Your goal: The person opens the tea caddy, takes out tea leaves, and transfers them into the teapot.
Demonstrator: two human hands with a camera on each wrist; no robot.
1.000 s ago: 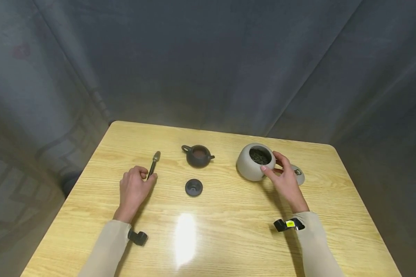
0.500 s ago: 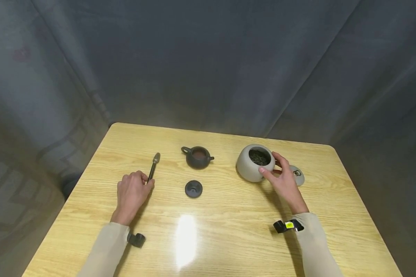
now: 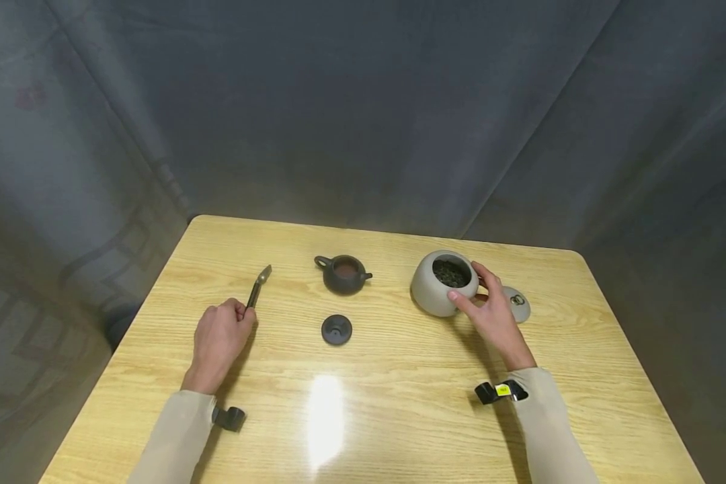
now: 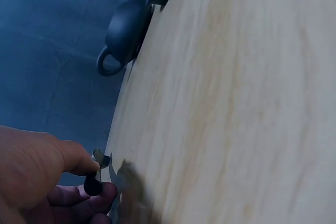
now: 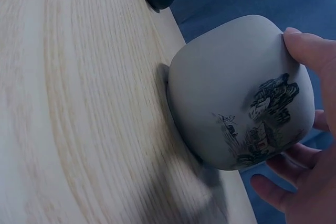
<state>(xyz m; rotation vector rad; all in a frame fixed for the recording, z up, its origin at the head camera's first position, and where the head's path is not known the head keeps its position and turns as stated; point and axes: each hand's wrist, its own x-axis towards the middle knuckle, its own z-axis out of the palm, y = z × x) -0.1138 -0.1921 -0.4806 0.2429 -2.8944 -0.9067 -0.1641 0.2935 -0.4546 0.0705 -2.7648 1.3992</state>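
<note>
My left hand [image 3: 219, 336] pinches a small tea scoop [image 3: 253, 296] with a dark handle and metal head, over the table's left part. In the left wrist view, thumb and fingers close on the scoop's dark handle [image 4: 93, 185]. My right hand [image 3: 495, 321] grips a round grey tea jar [image 3: 426, 293] by its right side, thumb near the rim. Dark tea leaves [image 3: 450, 273] show through the jar's mouth, which leans toward me. A landscape painting [image 5: 270, 119] decorates its wall in the right wrist view.
Between the hands stands a small dark teapot [image 3: 342, 284] without its lid, spout pointing right. Its round lid [image 3: 337, 330] lies nearer me. The jar's grey lid [image 3: 523, 310] rests behind my right hand. A grey curtain [image 3: 351, 134] hangs beyond the wooden table [image 3: 393, 390].
My left hand has drawn left with the scoop, whose head has turned and now looks narrower. The right hand and jar have kept nearly the same place.
</note>
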